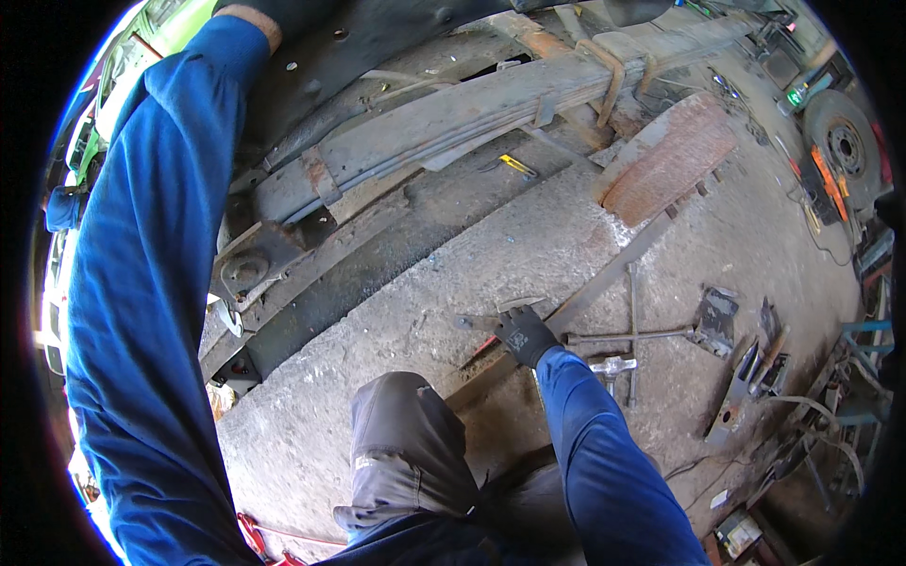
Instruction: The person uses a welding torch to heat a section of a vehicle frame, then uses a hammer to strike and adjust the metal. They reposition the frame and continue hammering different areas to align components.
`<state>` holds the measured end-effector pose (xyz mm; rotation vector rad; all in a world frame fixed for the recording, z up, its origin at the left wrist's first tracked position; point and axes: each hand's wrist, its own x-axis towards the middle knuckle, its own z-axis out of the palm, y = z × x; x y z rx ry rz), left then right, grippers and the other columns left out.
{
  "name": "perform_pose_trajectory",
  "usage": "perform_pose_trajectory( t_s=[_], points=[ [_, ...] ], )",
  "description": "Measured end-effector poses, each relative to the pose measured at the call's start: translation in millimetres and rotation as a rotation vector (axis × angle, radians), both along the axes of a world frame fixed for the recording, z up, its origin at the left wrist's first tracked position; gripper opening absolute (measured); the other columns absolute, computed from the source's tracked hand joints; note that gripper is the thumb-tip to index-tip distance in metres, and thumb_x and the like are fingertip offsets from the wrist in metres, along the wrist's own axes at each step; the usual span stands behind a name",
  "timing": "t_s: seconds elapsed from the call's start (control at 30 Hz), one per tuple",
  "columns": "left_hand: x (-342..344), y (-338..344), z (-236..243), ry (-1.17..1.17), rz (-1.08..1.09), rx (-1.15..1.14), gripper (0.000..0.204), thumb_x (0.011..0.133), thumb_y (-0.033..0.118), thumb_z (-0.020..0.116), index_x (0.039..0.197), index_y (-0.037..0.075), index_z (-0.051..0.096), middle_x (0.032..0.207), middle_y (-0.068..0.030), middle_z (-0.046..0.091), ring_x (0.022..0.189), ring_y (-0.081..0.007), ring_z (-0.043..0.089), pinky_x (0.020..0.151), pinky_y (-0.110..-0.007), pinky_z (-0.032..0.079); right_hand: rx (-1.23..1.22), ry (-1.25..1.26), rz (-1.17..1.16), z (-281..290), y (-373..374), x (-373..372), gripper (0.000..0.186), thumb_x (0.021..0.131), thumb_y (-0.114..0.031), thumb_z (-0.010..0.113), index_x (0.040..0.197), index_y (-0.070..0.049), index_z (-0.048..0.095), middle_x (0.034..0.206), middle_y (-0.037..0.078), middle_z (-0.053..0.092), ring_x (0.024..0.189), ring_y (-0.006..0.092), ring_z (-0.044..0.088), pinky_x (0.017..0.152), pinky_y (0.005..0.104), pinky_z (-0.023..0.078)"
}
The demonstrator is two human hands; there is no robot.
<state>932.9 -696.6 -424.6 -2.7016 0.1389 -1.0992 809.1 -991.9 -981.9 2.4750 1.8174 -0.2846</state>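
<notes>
My right hand [526,336], in a dark glove, reaches down low over the concrete floor. Its fingers are curled around something I cannot make out. A grey metal tool [475,323] and a slim pale metal piece [521,304] show at the fingers. A red tool [479,350] lies just beside them. My left arm [156,226] stretches up to the far left. Its gloved left hand [283,13] is at the upper edge by a large dark curved part [377,38], fingers hidden.
A leaf spring pack [425,123] crosses the far side above a floor pit [377,274]. A yellow utility knife [518,167] lies near it. On the right are a rusty curved plate [670,160], a cross-shaped wrench [632,335], a hammer [613,365] and a wheel [839,141].
</notes>
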Motion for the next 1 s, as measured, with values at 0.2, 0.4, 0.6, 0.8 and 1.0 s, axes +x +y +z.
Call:
perform_pose_trajectory(
  t_s=[0.2,0.4,0.6,0.8,1.0],
  points=[
    [4,3,3,0.053,0.039,-0.072,0.032,0.099,0.031,0.063,0.101,0.004,0.081,0.093,-0.0251,0.076,0.087,-0.0438,0.074,0.084,-0.051,0.058,-0.023,0.020,-0.013,-2,13,-2,0.016,0.096,-0.022,0.062,0.105,-0.016,0.074,0.114,0.010,0.071,0.112,0.0276,0.067,0.097,0.0466,0.048],
    [7,9,2,0.042,0.013,-0.094,0.032,0.098,0.031,0.063,0.101,0.004,0.081,0.095,-0.0243,0.077,0.090,-0.0434,0.074,0.087,-0.050,0.058,-0.042,0.188,-0.116,37,-23,26,0.013,0.091,-0.020,0.065,0.097,-0.012,0.074,0.110,0.012,0.072,0.102,0.0323,0.070,0.091,0.0501,0.050],
    [11,15,2,0.011,-0.036,-0.095,0.030,0.097,0.029,0.064,0.098,0.004,0.080,0.101,-0.0216,0.075,0.096,-0.0418,0.072,0.091,-0.049,0.057,0.033,0.271,-0.465,83,-175,29,0.019,0.094,-0.024,0.067,0.101,-0.006,0.068,0.096,0.021,0.070,0.093,0.0428,0.069,0.085,0.0562,0.052],
    [6,10,2,0.071,0.006,-0.128,0.032,0.100,0.029,0.062,0.102,0.003,0.080,0.103,-0.0227,0.076,0.096,-0.0431,0.073,0.091,-0.051,0.057,0.223,0.275,-0.986,65,-316,-63,0.015,0.097,-0.021,0.066,0.101,-0.007,0.068,0.097,0.022,0.069,0.094,0.0469,0.067,0.083,0.0586,0.052],
    [-4,-12,6,0.085,0.066,-0.079,0.035,0.103,0.035,0.062,0.104,0.004,0.079,0.093,-0.0246,0.076,0.088,-0.0446,0.074,0.083,-0.052,0.057,0.319,0.177,-1.309,20,-384,-172,0.012,0.099,-0.019,0.064,0.104,-0.008,0.067,0.097,0.019,0.069,0.094,0.0430,0.066,0.082,0.0548,0.051]
  ],
)
